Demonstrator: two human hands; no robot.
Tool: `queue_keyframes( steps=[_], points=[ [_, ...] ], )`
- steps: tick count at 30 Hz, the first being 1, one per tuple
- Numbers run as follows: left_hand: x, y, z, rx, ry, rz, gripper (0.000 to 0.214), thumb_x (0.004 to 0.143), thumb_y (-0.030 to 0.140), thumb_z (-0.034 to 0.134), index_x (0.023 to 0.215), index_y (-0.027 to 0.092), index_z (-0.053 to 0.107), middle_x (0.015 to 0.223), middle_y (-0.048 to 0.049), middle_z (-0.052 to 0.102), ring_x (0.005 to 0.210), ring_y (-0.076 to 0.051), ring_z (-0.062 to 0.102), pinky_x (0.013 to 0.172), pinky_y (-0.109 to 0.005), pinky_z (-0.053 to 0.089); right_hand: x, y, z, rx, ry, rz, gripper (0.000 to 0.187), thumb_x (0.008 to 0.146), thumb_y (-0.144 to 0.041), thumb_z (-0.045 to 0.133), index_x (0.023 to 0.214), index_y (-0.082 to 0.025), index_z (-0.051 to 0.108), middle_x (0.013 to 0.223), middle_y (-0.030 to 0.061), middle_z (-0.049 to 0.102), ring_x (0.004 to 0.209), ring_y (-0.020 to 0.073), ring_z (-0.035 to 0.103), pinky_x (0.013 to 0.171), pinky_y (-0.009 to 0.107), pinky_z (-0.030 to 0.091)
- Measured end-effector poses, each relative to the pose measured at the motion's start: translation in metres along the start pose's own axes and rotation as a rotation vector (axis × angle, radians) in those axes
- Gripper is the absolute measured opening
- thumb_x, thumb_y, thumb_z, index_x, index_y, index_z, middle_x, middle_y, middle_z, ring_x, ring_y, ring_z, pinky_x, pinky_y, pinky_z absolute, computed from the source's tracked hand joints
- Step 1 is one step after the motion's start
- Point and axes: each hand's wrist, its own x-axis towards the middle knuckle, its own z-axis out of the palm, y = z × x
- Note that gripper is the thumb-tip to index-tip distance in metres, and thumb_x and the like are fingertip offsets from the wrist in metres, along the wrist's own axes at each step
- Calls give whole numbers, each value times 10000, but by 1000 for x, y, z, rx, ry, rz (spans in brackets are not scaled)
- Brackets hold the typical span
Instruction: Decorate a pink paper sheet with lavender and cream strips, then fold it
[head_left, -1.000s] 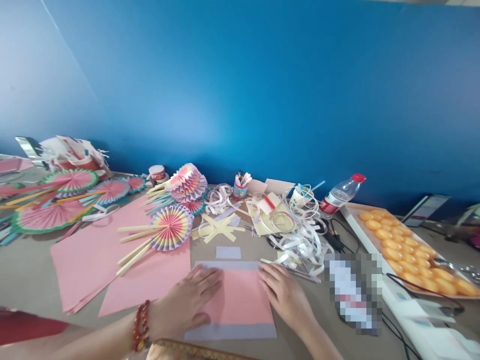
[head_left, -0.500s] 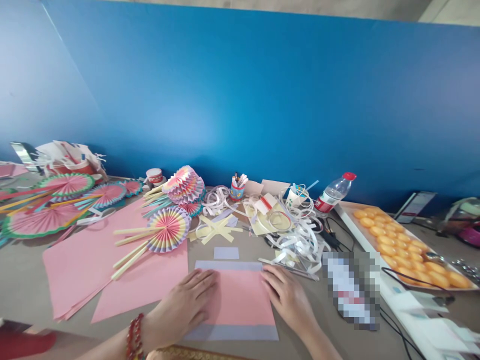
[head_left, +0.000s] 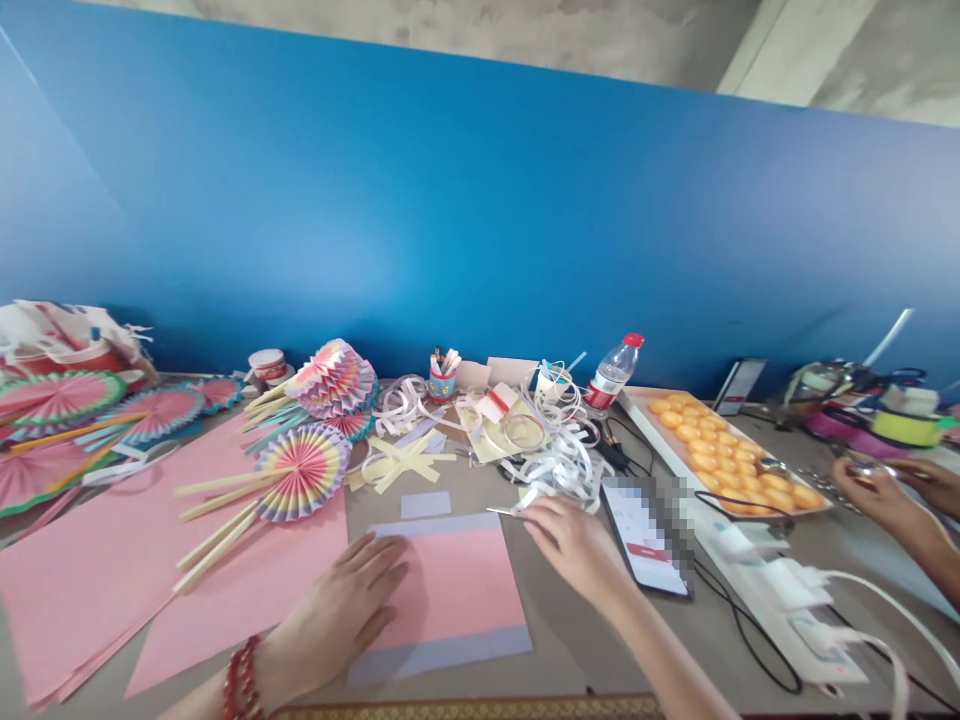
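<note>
A pink sheet of paper (head_left: 465, 590) with lilac strips along its far and near edges lies flat on the table before me. My left hand (head_left: 341, 610) rests palm down on its left side, fingers stretched out. Just beyond the sheet's far right corner, my right hand (head_left: 574, 545) has its fingers closed on a thin, silvery tool (head_left: 501, 512). Only the tip shows, pointing left; its kind is hidden by the fingers. A small lilac paper piece (head_left: 425, 504) lies past the sheet's far edge.
Pleated paper fans (head_left: 304, 470) and large pink sheets (head_left: 97, 590) spread to the left. White paper strips (head_left: 559, 470), a bottle (head_left: 613, 375) and a phone (head_left: 637, 540) lie ahead right. Beyond are a tray of orange ovals (head_left: 712, 455), a power strip (head_left: 817, 640) and a co-worker's hands (head_left: 885, 495).
My right hand has left the sheet's right edge and taken hold of the thin tool lying beside it. The left hand stays on the paper. My view has turned to the right.
</note>
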Motion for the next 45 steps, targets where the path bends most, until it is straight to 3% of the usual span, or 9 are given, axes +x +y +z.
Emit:
queue_keyframes(
  steps=[6,13,20,25,30,32,35,37,45],
  points=[
    [2,2,1,15,-13,29,421,958,244,492,1379,267,485,1431,-45,517,1335,-237,461,1186,-466,297,42,36,-10,-129,4,138,284,945,-240,437,1016,-218,711,1095,68,696,990,208,633,861,317,482],
    [0,4,0,15,4,24,442,942,231,513,1381,273,479,1429,-42,519,1325,-227,471,1190,-453,291,98,54,23,-117,-4,243,166,809,-124,540,807,-160,703,943,136,698,1033,291,580,938,405,398],
    [-2,2,-2,5,-35,8,452,953,232,490,1401,272,454,1467,-45,480,1325,-236,473,1183,-486,292,108,78,7,228,124,318,61,771,-221,607,720,-199,633,752,50,679,846,228,622,844,351,435],
    [2,0,-1,-25,17,17,416,934,232,525,1349,263,506,1424,-57,523,1313,-237,485,1187,-464,282,122,89,-20,570,363,371,355,874,-521,466,809,-194,590,694,24,639,678,180,619,695,313,486],
    [5,0,-7,-49,-8,24,415,930,226,521,1343,264,512,1397,-66,542,1304,-244,490,1195,-483,239,110,51,-33,704,473,368,329,870,-525,511,786,-211,563,672,-12,590,652,150,569,673,271,456],
    [6,0,-11,-65,-34,32,422,921,213,521,1340,261,511,1396,-67,541,1310,-247,481,1192,-492,237,93,24,-34,702,305,290,244,844,-436,602,759,-207,594,651,-16,600,635,145,564,662,258,446],
    [8,-1,-19,-131,-16,26,331,916,220,529,1239,264,581,1339,-59,581,1264,-245,520,1172,-490,277,67,-17,-30,547,-179,75,177,921,-357,517,839,-226,603,684,-36,609,636,128,550,617,229,413],
    [11,1,-23,-231,70,-39,262,934,249,517,1180,251,608,1264,-69,621,1187,-230,571,1106,-436,386,53,-39,-25,489,-258,10,176,938,-317,493,816,-220,575,696,-41,595,627,112,523,588,211,386],
    [40,32,-37,-652,304,-259,154,930,314,573,1037,223,637,1043,-50,674,1026,-200,618,904,-307,496,34,-78,-15,494,-223,-176,156,963,-272,453,851,-216,547,728,-9,568,687,135,523,658,241,399]
  ],
)
